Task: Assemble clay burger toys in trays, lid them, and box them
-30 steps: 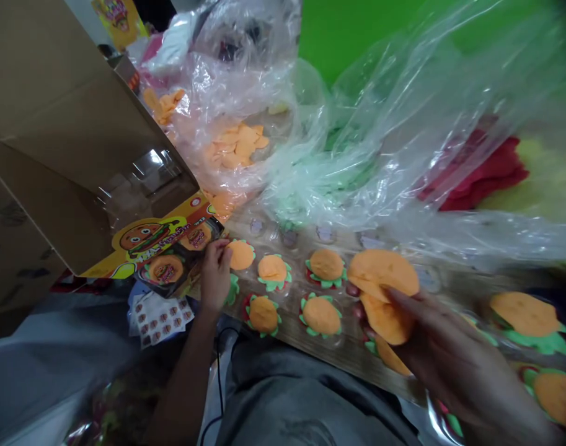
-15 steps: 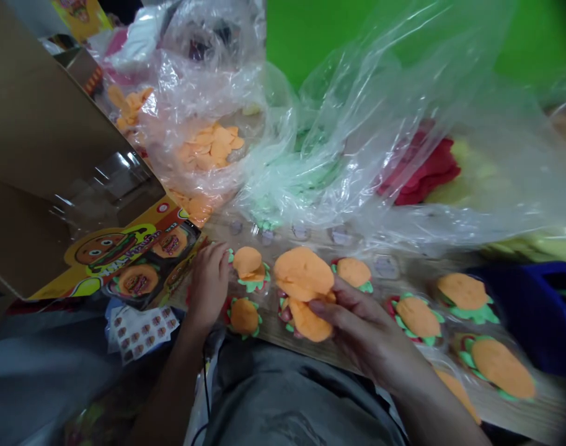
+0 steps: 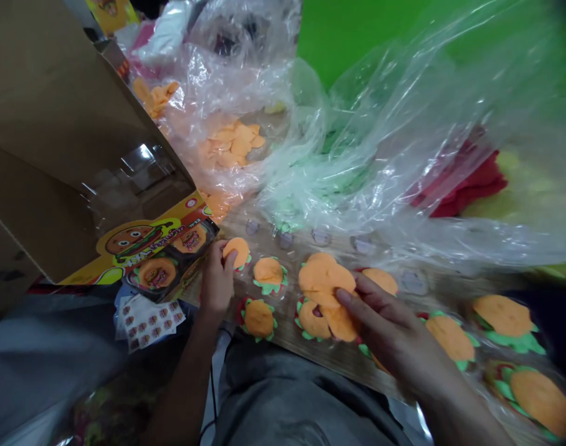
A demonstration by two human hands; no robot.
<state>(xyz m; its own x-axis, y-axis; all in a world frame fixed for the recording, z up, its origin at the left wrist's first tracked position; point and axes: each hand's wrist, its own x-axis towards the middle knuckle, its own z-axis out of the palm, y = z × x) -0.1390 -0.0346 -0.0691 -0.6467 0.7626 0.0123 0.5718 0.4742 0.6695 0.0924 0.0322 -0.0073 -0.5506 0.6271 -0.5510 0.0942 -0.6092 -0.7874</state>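
Between the thumb and fingers of my right hand (image 3: 389, 316) is a fanned stack of orange foam bun pieces (image 3: 327, 275), held above the table. Partly beneath them lies a toy burger (image 3: 311, 319) with green frilled edging. My left hand (image 3: 217, 279) pinches a round orange bun piece (image 3: 237, 253) at the left end of the row, over green and red layers. Beside it sit two more toy burgers, one behind (image 3: 268, 271) and one nearer me (image 3: 258, 319). Right of my right hand, more toy burgers (image 3: 503, 316) rest in clear plastic shells.
At left stands an open cardboard display box (image 3: 152, 238) with burger pictures. Below it lies a sticker sheet (image 3: 152, 322). Clear plastic bags (image 3: 338, 186) spread across the back, with loose orange pieces (image 3: 236, 142) and red pieces (image 3: 468, 179). A dark blue container (image 3: 555, 316) is at right.
The view has shifted, so most things appear farther right. My left hand now has its thumb over an orange bun piece at the row's left end. My right hand still holds its stack.
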